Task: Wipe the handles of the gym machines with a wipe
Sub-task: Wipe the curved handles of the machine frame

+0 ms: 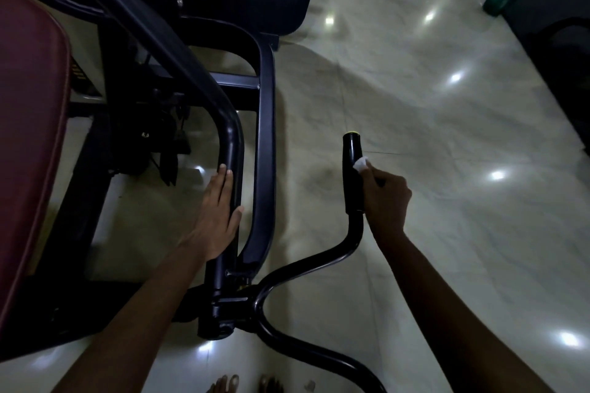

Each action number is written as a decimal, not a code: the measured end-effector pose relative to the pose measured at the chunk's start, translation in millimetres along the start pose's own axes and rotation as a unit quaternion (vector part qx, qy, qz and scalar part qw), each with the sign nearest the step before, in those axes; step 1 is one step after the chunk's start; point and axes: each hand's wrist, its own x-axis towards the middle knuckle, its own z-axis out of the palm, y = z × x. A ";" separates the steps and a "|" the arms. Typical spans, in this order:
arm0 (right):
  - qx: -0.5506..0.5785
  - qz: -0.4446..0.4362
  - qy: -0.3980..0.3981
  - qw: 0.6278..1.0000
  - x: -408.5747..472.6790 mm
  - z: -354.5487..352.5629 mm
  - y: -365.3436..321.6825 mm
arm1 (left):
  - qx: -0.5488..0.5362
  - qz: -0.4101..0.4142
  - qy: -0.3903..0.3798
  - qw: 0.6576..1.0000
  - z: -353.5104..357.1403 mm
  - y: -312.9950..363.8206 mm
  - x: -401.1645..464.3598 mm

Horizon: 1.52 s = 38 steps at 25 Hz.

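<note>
A black handle stands upright over the pale floor. The right hand pinches a white wipe against the handle's right side. Left of the handle, the left hand rests flat, fingers straight, on a black frame tube, holding nothing. Farther left is a maroon seat pad.

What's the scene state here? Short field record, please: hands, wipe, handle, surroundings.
left hand: fingers straight, resting flat on the black frame tube
right hand: pinches the wipe
wipe: white, pressed against the handle grip
handle grip: black, upright, on a curved bar
seat pad: maroon, at left
floor: glossy pale tiles
</note>
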 end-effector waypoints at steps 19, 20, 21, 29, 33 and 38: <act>0.047 0.049 -0.012 0.998 -43.2 -15.9 8.6 | -0.085 -0.031 0.056 0.994 -0.7 15.2 -18.3; 0.051 0.051 -0.012 0.997 -40.2 -14.8 7.5 | -0.082 -0.031 0.055 0.995 -0.7 15.3 -18.5; 0.054 0.054 -0.009 0.997 -36.0 -13.2 6.0 | -0.080 -0.029 0.054 0.995 -0.6 15.0 -18.8; 0.027 0.026 0.010 0.999 13.4 6.8 -1.8 | -0.073 -0.013 0.071 0.995 1.5 13.0 -19.0; -0.038 -0.053 0.020 0.998 35.3 16.3 -5.1 | -0.073 -0.019 0.067 0.995 2.1 11.1 -18.6; -0.263 -0.279 -0.004 0.924 35.4 32.1 -0.6 | -0.067 -0.018 0.060 0.996 0.4 12.7 -16.7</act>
